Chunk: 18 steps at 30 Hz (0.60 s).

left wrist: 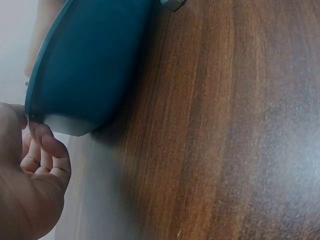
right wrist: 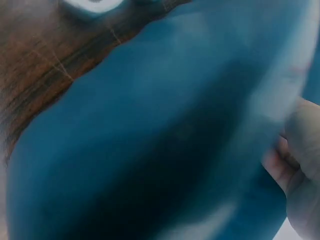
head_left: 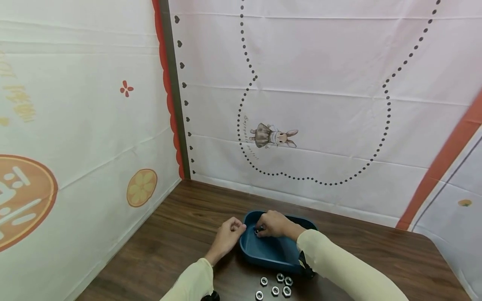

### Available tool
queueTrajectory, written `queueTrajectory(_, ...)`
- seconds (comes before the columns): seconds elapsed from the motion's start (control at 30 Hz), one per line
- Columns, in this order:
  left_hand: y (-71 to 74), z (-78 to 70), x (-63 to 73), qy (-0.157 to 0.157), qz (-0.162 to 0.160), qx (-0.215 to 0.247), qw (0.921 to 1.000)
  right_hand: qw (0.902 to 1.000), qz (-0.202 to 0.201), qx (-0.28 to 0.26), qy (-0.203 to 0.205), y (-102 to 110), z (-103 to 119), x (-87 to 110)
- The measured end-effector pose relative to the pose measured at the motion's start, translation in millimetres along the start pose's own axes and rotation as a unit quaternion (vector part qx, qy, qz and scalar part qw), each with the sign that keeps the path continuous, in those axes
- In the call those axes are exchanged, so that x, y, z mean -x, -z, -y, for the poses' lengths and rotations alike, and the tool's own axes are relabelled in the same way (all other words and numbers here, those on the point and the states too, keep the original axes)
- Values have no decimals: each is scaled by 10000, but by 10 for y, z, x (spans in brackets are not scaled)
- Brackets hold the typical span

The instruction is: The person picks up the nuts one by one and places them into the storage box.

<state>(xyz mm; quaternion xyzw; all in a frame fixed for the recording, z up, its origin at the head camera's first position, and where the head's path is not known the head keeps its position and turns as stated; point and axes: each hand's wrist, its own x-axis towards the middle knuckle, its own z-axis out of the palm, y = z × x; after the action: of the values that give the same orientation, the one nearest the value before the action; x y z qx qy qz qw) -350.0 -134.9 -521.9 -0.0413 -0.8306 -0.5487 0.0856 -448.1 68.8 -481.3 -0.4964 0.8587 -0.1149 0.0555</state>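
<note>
A deep blue plastic tray (head_left: 263,247) stands on the table. My left hand (head_left: 227,235) pinches its left rim between thumb and fingers; the left wrist view shows the same hand (left wrist: 37,175) at the rim's corner. Inside the tray, toward its left end, my right hand (head_left: 276,224) points down and holds a small metal nut (head_left: 257,231) at its fingertips. Part of that nut is hidden by the fingers. In the right wrist view the blurred tray wall (right wrist: 125,115) covers much of the right hand (right wrist: 300,165).
Several loose metal nuts (head_left: 275,291) lie on the brown wooden table (head_left: 180,225) in front of the tray. Printed white cloth walls (head_left: 320,125) rise behind the table and along its left side. The right forearm crosses the tray's right end.
</note>
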Motion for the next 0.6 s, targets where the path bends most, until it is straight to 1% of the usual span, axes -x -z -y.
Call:
queueTrajectory(0.1, -3, -39, -7, -107, 37, 20, 9999, 9997, -135, -165, -111, 113, 37, 88)
queueTrajectory(0.17, 5, -63, -14, -121, 38, 1, 9999, 9988, -352, -297, -191, 224, 65, 156)
queueTrajectory(0.23, 12, -77, -13, -106, 38, -12, 9999, 9971, -614, -317, -306, 336, 78, 233)
queueTrajectory(0.33, 10, -67, -10, -100, 4, -36, 9999, 9935, -957, -361, -505, 497, 101, 384)
queueTrajectory(0.43, 2, -42, 3, -53, -25, 0, 10000, 9885, -1260, -474, -694, 621, 142, 555)
queueTrajectory(0.5, 0, -33, 9, 3, -57, 29, 10000, 9845, -1501, -514, -749, 692, 185, 672)
queueTrajectory(0.6, -4, -46, 13, 87, -60, 103, 9999, 9755, -1892, -652, -918, 785, 288, 863)
